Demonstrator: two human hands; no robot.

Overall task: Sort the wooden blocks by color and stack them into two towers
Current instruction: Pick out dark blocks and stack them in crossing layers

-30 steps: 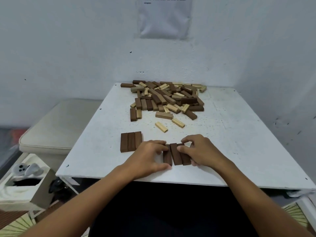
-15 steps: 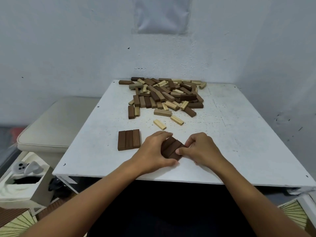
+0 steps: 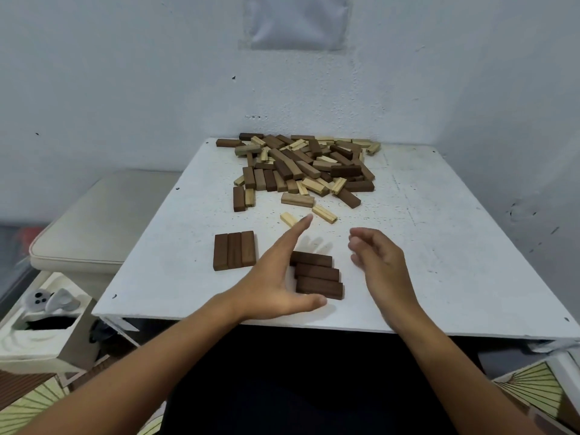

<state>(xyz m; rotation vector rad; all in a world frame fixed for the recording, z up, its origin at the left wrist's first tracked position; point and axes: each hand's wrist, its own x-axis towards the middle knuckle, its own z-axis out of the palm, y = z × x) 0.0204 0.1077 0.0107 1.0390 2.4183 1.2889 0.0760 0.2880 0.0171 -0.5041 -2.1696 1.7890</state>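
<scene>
Both hands are off the blocks now. A second ago I was pinching the row of three dark brown wooden blocks (image 3: 317,275) from both sides with the long axes pointing away from me; half a second ago the row was mid-turn under my fingers. Now it lies flat on the white square tabletop (image 3: 439,246) near the front edge, long axes running left-right, slightly fanned, ends not flush.

My left hand (image 3: 276,277) is spread, fingers straight and pointing toward the pile, thumb near the front block's left end; can't tell if it touches. My right hand (image 3: 379,262) hangs just right of the row, fingers loosely curled, holding nothing.

The other row of three dark brown blocks (image 3: 234,250) sits where it was, left of my hands, long axes still pointing away.

The mixed heap of dark and pale wooden blocks (image 3: 301,166) at the far side is unchanged, as are the two loose pale blocks (image 3: 324,213) in front of it.
</scene>
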